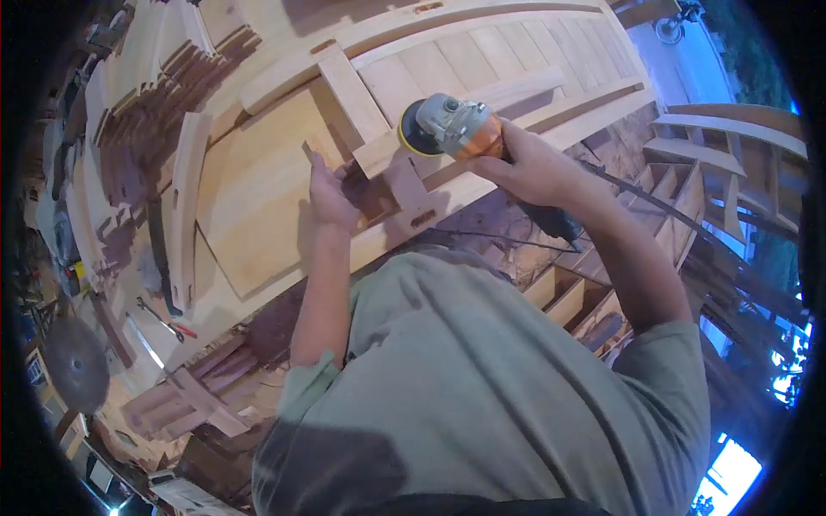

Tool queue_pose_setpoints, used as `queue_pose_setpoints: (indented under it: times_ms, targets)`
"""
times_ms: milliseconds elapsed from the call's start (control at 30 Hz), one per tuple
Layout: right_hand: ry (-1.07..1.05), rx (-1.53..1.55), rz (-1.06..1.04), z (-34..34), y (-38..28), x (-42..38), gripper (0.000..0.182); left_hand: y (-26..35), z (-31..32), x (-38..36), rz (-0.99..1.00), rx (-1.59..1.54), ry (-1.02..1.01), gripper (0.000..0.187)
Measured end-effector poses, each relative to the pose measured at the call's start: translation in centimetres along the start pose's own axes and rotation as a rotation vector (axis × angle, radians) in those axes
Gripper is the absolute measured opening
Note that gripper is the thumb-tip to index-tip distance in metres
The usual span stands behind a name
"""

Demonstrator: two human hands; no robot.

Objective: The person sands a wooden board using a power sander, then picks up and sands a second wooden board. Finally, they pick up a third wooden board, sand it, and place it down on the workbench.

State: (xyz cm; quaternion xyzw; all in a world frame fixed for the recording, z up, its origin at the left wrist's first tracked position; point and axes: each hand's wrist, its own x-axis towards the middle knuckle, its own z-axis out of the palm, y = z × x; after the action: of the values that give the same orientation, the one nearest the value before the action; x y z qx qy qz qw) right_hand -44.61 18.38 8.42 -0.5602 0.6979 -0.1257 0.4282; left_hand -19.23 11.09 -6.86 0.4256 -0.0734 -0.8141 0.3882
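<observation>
My right hand [532, 165] grips an orange and grey angle grinder [452, 127] with a yellow sanding disc, held just above a short wooden crosspiece [391, 150] of a large pale door frame [482, 60]. My left hand [331, 196] presses on the flat wooden panel [254, 193] beside that joint, fingers bent around a small strip of wood. The grinder's black cord [654, 206] trails off to the right.
Curved wooden boards [185, 206] lie left of the panel. Pliers with red handles [168, 320] rest on the bench edge. A round saw blade [76, 361] sits at lower left. Wooden frames and stairs-like parts [688, 181] stand at right.
</observation>
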Motion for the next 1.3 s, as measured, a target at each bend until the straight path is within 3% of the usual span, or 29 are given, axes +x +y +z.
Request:
queue_pose_setpoints:
  times_ms: [67, 133, 167, 233, 267, 333, 467, 533, 633, 767, 833, 933, 1000, 1133, 1200, 1233, 1267, 1300]
  targets:
    - [0.005, 0.029, -0.011, -0.7, -0.6, -0.5, 0.055, -0.1, -0.1, 0.7, -0.034, 0.025, 0.000, 0.064]
    - [-0.012, 0.022, 0.091, -1.5, -1.8, -1.2, 0.054, -0.6, -1.1, 2.8, -0.029, 0.367, 0.016, 0.070]
    - [-0.009, 0.026, 0.093, -1.6, -1.1, -1.2, 0.054, -0.8, -0.7, 3.3, -0.031, 0.372, 0.015, 0.070]
    - [0.022, 0.090, -0.015, -1.9, 0.9, -1.0, 0.053, -1.1, 0.2, 4.1, 0.171, 0.661, 0.077, 0.072]
    - [0.028, 0.097, -0.016, -2.1, 1.1, -1.2, 0.053, -1.3, 1.2, 3.7, 0.173, 0.669, 0.074, 0.072]
    - [0.061, 0.076, 0.033, -2.8, 1.3, -1.6, 0.051, -1.6, 3.2, 2.5, 0.334, 0.978, 0.350, 0.068]
    - [0.053, 0.051, 0.022, -4.4, 2.3, -1.4, 0.045, -2.0, 0.5, 4.6, 0.354, 1.023, 0.246, 0.064]
    - [0.030, 0.160, 0.146, -5.0, 2.6, -1.4, 0.045, -2.2, 0.0, 5.2, 0.337, 0.923, 0.251, 0.062]
    - [0.048, 0.220, 0.177, -6.1, 2.0, -1.8, 0.041, -1.4, 2.2, 3.2, 0.439, 1.059, 0.292, 0.059]
    - [0.133, 0.146, 0.069, -7.8, 5.7, -1.2, 0.042, -1.4, 2.6, 3.2, 0.444, 0.969, 0.218, 0.058]
    - [0.204, 0.106, 0.114, -9.0, 7.7, -1.0, 0.041, -1.3, 2.9, 3.0, 0.345, 0.878, 0.218, 0.059]
    - [0.204, 0.154, 0.220, -11.0, 9.6, -0.9, 0.047, -1.0, 3.6, 2.2, 0.380, 0.870, 0.178, 0.060]
    - [0.299, 0.147, 0.111, -11.9, 12.4, -0.1, 0.047, -1.2, 4.0, 2.1, 0.393, 0.838, 0.166, 0.060]
    - [0.470, 0.063, 0.193, -13.4, 16.9, -0.1, 0.048, -1.2, 2.6, 3.1, 0.360, 0.838, 0.160, 0.065]
    - [0.607, 0.325, 0.257, -13.9, 18.7, -0.3, 0.043, -0.2, 2.7, 2.1, 0.314, 0.940, 0.160, 0.059]
    - [0.796, 0.406, 0.107, -12.6, 18.6, -1.2, 0.040, 0.2, 2.6, 1.6, 0.253, 1.036, 0.161, 0.054]
    - [0.791, 0.394, 0.090, -12.0, 18.5, -2.0, 0.040, 0.6, 2.1, 1.3, 0.264, 1.020, 0.167, 0.054]
    - [0.886, 0.586, -0.006, -11.6, 19.4, -2.5, 0.038, 1.1, 1.2, 1.0, 0.252, 1.081, 0.064, 0.047]
